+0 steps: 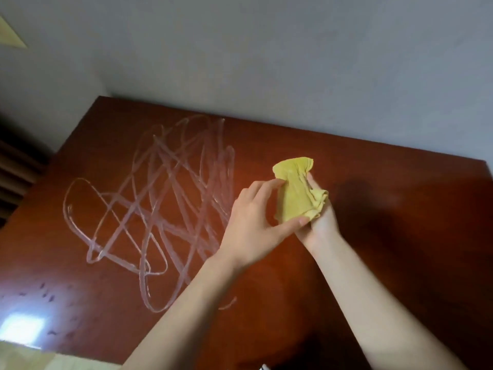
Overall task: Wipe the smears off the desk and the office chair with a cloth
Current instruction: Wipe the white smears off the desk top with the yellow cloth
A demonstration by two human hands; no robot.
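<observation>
Two hands, left hand [250,228] and right hand [320,222], grip bunched yellow cloth [296,193] above desk [400,236]; looping pale smears [160,204] unwiped.

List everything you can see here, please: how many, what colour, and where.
desk: one, reddish-brown, fills the lower part of the view, against the wall.
smears: one tangle of whitish lines, on the desk's left half.
cloth: one, yellow, bunched, held above the desk between both hands.
wall: one, pale grey, behind the desk.
left hand: one, pinches the cloth from the left side.
right hand: one, grips the cloth from underneath.
</observation>
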